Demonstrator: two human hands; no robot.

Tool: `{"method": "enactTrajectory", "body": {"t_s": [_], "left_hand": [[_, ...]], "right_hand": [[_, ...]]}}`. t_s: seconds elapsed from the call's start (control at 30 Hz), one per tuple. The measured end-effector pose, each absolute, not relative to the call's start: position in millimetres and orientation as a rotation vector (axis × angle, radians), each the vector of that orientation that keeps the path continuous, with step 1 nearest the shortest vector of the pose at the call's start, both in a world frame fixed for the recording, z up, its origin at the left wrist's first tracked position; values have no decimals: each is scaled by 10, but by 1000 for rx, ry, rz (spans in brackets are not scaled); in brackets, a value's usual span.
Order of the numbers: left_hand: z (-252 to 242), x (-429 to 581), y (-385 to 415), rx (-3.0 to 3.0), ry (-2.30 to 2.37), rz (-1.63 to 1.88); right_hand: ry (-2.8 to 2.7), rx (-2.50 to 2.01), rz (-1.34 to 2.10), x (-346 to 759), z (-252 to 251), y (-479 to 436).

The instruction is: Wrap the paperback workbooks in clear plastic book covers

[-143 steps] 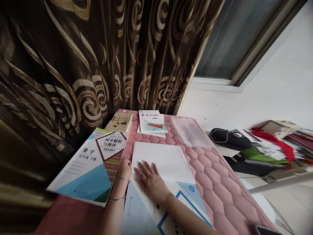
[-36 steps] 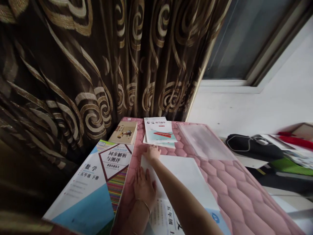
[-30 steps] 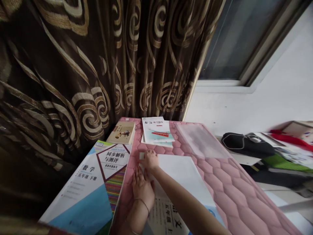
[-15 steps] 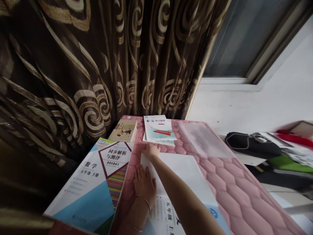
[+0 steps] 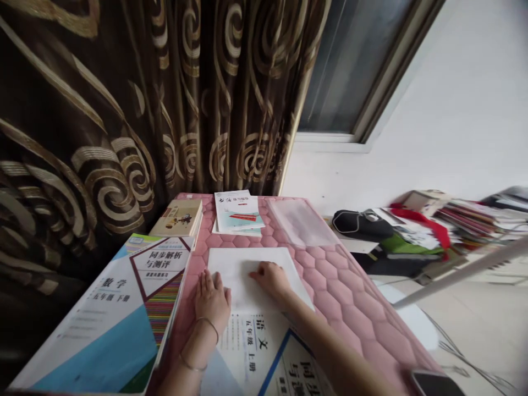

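A white and blue book cover [image 5: 247, 341] with Chinese print lies sideways on the pink quilted tabletop [image 5: 346, 297], its upper part plain white. Flat along the cover's left edge rests my left hand [image 5: 213, 300], fingers stretched out, bracelets on the wrist. My right hand [image 5: 270, 278] touches the plain white part with its fingers curled in; whether it pinches anything is too small to tell. Left of my left hand lies a large math workbook [image 5: 119, 313].
Tan books [image 5: 177, 218] and thin booklets [image 5: 238, 213] lie at the table's back, beside a translucent sheet [image 5: 303, 223]. A dark device [image 5: 435, 383] sits at the near right corner. Beyond are a black pouch [image 5: 363, 224] and piled books [image 5: 474, 217]. A curtain [image 5: 198, 110] hangs behind.
The view has turned to the right. My right hand has moved from the cover's far left corner onto its plain white part, its fingers now curled. My left hand stays flat at the left edge.
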State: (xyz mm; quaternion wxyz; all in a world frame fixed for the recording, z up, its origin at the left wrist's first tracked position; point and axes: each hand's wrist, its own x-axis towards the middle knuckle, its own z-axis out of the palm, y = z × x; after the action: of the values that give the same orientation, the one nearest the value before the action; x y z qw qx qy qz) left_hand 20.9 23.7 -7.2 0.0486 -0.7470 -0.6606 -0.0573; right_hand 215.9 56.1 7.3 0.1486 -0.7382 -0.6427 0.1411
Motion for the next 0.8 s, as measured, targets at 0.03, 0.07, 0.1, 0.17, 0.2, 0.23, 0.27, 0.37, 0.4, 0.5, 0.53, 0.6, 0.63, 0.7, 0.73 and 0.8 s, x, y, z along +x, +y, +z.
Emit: {"method": "enactTrajectory", "body": {"t_s": [0.03,0.07,0.1,0.17,0.2,0.23,0.27,0.37,0.4,0.5,0.53,0.6,0.63,0.7,0.73,0.8], "left_hand": [[-66,208,242,-2286,-2007,-157],[-61,204,246,-2293,-2003,-142],[-58,198,248,-2297,-1998,-136],[-55,185,241,-2288,-1991,-143],[-52,186,229,-2265,-2002,-156],[-45,198,211,-2240,-2015,-172],[-31,230,187,-2231,-2021,-183],[68,505,103,-2381,-1978,-160],[116,664,80,-2492,-1941,-141],[237,1266,58,-2845,-1743,-144],[252,1465,64,-2933,-1673,-164],[230,1788,81,-2987,-1669,-212],[196,1897,87,-2988,-1713,-227],[107,2009,90,-2962,-1775,-277],[62,2022,88,-2953,-1779,-302],[-6,2003,81,-2951,-1755,-332]], "right_hand": [[-1736,-2181,413,2382,82,472],[-1666,-2236,404,2588,90,397],[-1618,-2272,393,2767,94,336],[-1573,-2302,385,3019,92,259],[-1573,-2297,381,3093,86,240],[-1581,-2287,377,3137,78,231],[-1597,-2273,374,3160,70,229],[-1663,-2230,384,3194,63,258],[-1687,-2220,388,3214,68,277],[-1722,-2219,349,3303,93,357],[-1721,-2229,324,3334,98,386],[-1711,-2255,283,3378,97,437],[-1705,-2270,273,3389,91,458],[-1684,-2304,266,3391,72,494],[-1669,-2320,266,3385,62,511],[-1634,-2346,275,3366,52,555]]}}
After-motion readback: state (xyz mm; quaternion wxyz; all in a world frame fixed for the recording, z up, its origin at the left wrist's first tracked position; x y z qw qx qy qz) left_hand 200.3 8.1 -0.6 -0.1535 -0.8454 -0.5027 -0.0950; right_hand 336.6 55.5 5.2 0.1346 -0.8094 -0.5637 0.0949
